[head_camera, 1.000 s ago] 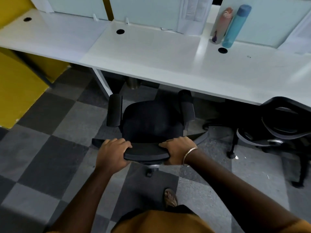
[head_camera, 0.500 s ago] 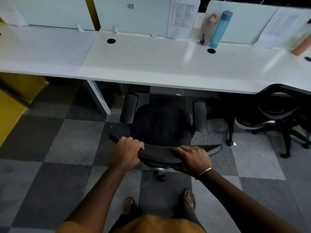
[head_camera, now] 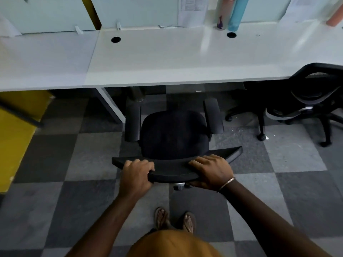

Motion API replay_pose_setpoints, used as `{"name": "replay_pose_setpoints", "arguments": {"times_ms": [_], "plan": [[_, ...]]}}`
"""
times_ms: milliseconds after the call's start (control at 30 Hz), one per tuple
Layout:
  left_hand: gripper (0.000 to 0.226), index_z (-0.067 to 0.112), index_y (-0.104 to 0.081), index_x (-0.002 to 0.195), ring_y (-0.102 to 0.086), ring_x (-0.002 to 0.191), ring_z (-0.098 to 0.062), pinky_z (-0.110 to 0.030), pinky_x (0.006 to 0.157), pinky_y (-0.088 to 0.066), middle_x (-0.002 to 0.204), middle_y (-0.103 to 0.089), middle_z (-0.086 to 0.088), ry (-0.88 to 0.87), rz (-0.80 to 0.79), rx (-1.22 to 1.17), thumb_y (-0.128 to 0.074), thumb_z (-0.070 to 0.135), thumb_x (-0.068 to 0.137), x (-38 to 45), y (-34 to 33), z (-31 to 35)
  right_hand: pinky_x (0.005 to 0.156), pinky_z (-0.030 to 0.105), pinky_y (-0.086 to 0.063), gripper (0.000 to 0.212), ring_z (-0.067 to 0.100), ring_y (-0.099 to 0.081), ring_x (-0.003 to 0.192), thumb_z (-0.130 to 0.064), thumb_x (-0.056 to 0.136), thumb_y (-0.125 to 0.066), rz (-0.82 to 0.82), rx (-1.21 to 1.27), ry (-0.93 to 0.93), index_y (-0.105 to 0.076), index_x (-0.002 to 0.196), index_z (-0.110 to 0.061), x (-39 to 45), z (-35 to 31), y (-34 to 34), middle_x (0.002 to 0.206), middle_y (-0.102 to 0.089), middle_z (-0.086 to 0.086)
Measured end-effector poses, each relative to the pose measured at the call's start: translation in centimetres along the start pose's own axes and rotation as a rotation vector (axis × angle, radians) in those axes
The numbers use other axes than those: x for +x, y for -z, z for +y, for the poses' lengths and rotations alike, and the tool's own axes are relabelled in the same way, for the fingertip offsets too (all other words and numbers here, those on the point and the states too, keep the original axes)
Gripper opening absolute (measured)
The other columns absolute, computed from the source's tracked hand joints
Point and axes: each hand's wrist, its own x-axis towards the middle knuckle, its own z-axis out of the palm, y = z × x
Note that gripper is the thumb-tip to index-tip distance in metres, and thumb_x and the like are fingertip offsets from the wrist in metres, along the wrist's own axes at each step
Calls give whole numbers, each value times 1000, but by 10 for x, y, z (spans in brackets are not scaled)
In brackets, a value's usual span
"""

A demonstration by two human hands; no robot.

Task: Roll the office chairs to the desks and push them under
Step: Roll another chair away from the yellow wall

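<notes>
A black office chair faces the white desk, seen from above and behind. Its armrests reach close to the desk's front edge, and the seat is still out on the floor. My left hand grips the top edge of the backrest left of centre. My right hand grips the same edge right of centre, fingers over the top and a bangle on the wrist. A white desk leg stands just left of the chair.
A second black mesh chair is pushed partly under the desk at the right. Two bottles stand at the desk's back by the partition. A yellow cabinet stands at the left. The floor is grey checkered carpet.
The chair has rolled forward and turned square to the desk, its armrests now near the desk edge. Both hands have kept their grip on the backrest, and I have stepped closer.
</notes>
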Motion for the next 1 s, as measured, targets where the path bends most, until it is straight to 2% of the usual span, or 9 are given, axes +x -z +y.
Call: {"name": "replay_pose_setpoints", "arguments": {"times_ms": [200,500,733,867,1000], "plan": [[24,35,-58,74,-52,67,-15,-37,70,-35,69,-52,16,48,60,24,-80,26,69,-10,-7,-5,71,33,-51,79,19,-68,81,-91,83,-45,34,71,25,-73,112,-23,8,-2,-2,98,-71,-6],[24,35,-58,76,-52,69,-16,-35,72,-26,72,-53,15,32,95,92,-80,29,68,26,3,-20,72,35,-44,82,19,-62,77,-97,77,-42,13,50,-28,-72,101,-24,50,19,-9,88,-65,-6],[25,35,-59,77,-51,71,-17,-37,74,-30,72,-51,15,16,101,128,-82,30,68,95,23,-63,71,35,-43,81,18,-61,78,-97,78,-41,7,25,-90,-71,99,-25,120,32,-22,89,-63,-7],[24,35,-57,75,-47,71,-17,-36,72,-26,70,-45,15,14,106,172,-80,29,70,144,37,-104,74,37,-45,86,17,-59,82,-100,76,-35,-30,17,-135,-71,102,-27,177,34,-29,92,-63,-7],[18,32,-58,76,-51,73,-22,-39,74,-35,72,-50,11,-17,121,146,-74,26,68,190,49,-145,74,38,-43,84,18,-59,84,-99,75,-40,-46,-6,-188,-72,105,-28,229,36,-38,92,-63,-7]]}}
